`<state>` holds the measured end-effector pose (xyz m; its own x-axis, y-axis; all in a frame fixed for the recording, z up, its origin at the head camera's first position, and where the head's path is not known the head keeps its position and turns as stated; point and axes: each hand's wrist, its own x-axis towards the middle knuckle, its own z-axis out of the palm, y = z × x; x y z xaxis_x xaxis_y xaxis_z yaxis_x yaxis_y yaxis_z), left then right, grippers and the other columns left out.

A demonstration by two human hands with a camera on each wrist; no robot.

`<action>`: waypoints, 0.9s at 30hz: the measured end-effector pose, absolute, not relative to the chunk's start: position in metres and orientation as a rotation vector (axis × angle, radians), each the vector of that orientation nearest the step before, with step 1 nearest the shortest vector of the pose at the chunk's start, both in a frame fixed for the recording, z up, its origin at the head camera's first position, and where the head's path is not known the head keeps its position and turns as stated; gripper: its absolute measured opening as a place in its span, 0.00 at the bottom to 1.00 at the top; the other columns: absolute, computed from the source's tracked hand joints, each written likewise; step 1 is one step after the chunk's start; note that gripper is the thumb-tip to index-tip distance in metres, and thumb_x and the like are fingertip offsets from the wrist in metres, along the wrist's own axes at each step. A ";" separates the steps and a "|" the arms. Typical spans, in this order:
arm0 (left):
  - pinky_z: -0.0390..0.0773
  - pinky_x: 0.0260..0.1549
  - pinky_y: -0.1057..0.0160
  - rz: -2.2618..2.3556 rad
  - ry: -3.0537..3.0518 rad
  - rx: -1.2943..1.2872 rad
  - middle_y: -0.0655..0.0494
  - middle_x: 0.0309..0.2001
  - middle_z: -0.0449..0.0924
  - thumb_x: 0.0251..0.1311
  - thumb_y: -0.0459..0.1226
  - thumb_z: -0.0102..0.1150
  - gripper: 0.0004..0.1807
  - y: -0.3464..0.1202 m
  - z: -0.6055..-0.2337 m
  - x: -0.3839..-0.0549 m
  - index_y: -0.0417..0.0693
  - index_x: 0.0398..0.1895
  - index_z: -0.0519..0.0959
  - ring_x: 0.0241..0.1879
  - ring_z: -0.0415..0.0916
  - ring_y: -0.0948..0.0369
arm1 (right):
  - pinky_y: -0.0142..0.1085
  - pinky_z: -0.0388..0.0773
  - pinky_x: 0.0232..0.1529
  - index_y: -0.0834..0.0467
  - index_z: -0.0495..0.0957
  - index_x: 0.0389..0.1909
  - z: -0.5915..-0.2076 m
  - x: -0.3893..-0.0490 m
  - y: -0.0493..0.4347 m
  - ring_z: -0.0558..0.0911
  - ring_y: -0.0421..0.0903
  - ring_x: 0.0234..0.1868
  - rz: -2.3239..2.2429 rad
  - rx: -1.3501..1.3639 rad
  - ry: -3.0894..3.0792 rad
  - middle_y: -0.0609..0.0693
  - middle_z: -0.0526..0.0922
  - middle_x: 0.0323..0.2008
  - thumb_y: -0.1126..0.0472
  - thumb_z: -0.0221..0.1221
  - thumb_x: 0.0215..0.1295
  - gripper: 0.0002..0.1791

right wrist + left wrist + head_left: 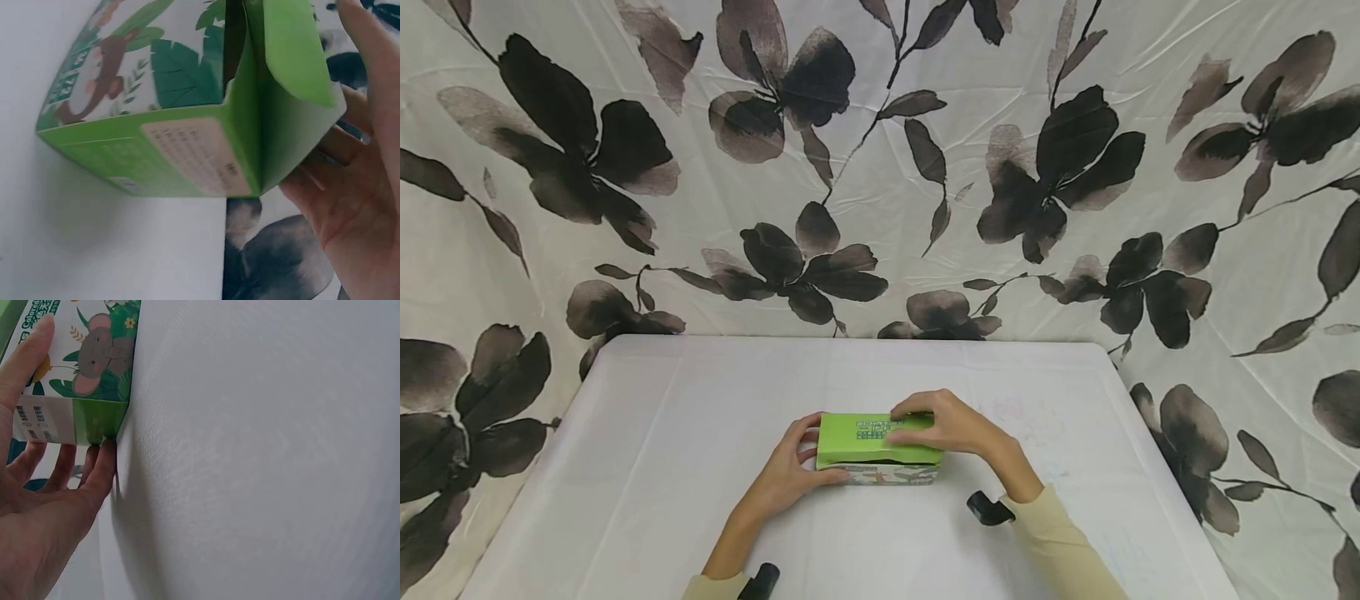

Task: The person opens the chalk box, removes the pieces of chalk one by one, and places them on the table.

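A small cardboard box point(880, 473) with a bright green lid point(842, 433) and printed animals sits on the white table. Along its front edge the lid stands slightly ajar; the right wrist view shows the green lid flap point(297, 56) raised off the box. My left hand point(790, 467) holds the box's left end, thumb on the front face, fingers at the side. My right hand point(943, 421) has its bent fingers and thumb on the right part of the lid; the fingertips are hidden behind it in the right wrist view. What the box contains cannot be seen.
The white table point(700, 400) spreads around the box. Behind it hangs a pale cloth point(925, 225) printed with dark flowers. Black wrist devices point(988, 508) are worn at both sleeves.
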<state>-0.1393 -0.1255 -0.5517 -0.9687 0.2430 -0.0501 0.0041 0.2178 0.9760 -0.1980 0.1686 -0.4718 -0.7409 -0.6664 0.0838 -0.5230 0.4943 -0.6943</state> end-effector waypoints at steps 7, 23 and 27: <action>0.73 0.66 0.59 1.849 2.291 0.251 0.48 0.67 0.67 0.43 0.39 0.86 0.57 -0.126 -0.555 -0.141 0.47 0.77 0.60 0.65 0.67 0.51 | 0.46 0.79 0.61 0.57 0.84 0.57 -0.487 -0.192 0.192 0.82 0.47 0.59 -1.305 -0.855 2.543 0.47 0.86 0.53 0.54 0.58 0.77 0.16; 0.72 0.66 0.56 1.845 2.276 0.228 0.49 0.67 0.67 0.44 0.38 0.85 0.56 -0.127 -0.554 -0.139 0.50 0.76 0.61 0.65 0.67 0.51 | 0.43 0.76 0.64 0.64 0.79 0.57 -0.514 -0.181 0.218 0.79 0.57 0.61 -1.686 -0.820 2.367 0.60 0.82 0.56 0.76 0.60 0.68 0.18; 0.72 0.66 0.56 1.841 2.275 0.213 0.49 0.66 0.68 0.44 0.38 0.85 0.56 -0.127 -0.554 -0.139 0.51 0.76 0.61 0.65 0.68 0.52 | 0.40 0.76 0.64 0.64 0.80 0.56 -0.520 -0.180 0.220 0.80 0.50 0.60 -1.744 -0.819 2.325 0.60 0.81 0.55 0.74 0.64 0.67 0.17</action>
